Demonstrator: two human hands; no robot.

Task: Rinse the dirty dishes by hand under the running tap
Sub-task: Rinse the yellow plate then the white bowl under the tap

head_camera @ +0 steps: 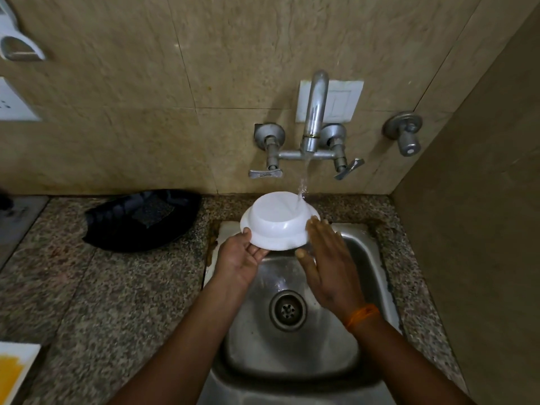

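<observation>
- Bowl: white, upturned, base toward the camera, held over the back of the sink, under the stream from the tap.
- Left hand: palm up beneath the rim, thumb over its edge, grasping it.
- Right hand: fingers straight, released, tips against the bowl's side wall.
- Judgement: looks light, rigid, likely plastic; wet, hence slippery. The wide rim is the securest hold; the smooth wall is not.

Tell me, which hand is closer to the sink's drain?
Right. The right hand hovers just above and right of the drain; the left hand grips the white bowl farther up-left.
</observation>
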